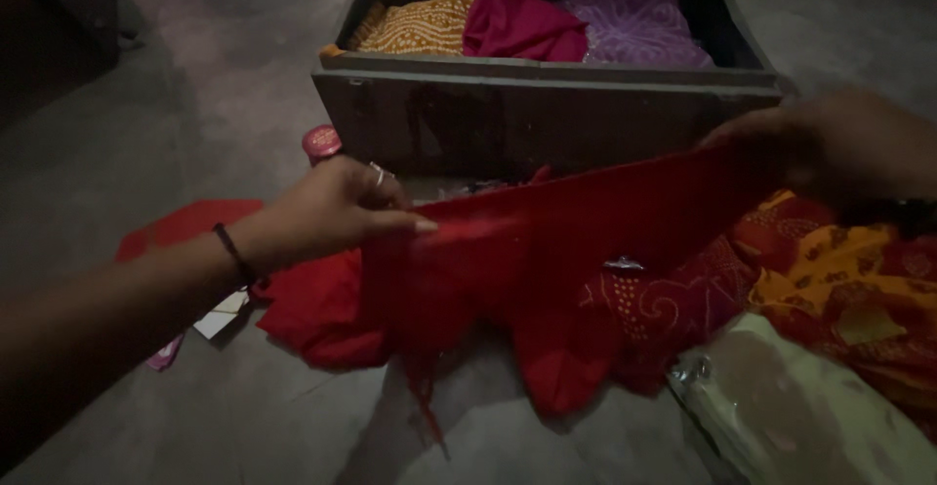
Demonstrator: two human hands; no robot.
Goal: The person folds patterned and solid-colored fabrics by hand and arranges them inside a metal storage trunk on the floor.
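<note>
Both hands — left hand [337, 207] and right hand [830, 143] — pinch the red cloth's [586, 222] top edge taut above the floor [195, 104] — mid-fold, halving seemingly next.

Dim, murky, soft-edged, heavy shadows.

Bare grey concrete floor [224, 95], dimly lit, darker toward the upper left corner. Open dark box [547, 114] set on the floor at top centre, worn front wall, folded yellow cloth [420, 26], magenta cloth [517, 21] and purple cloth [634, 21] inside. Small round pink lid [322, 141] just beside the box's left front corner. White paper scraps [223, 316] on the floor at left.
</note>
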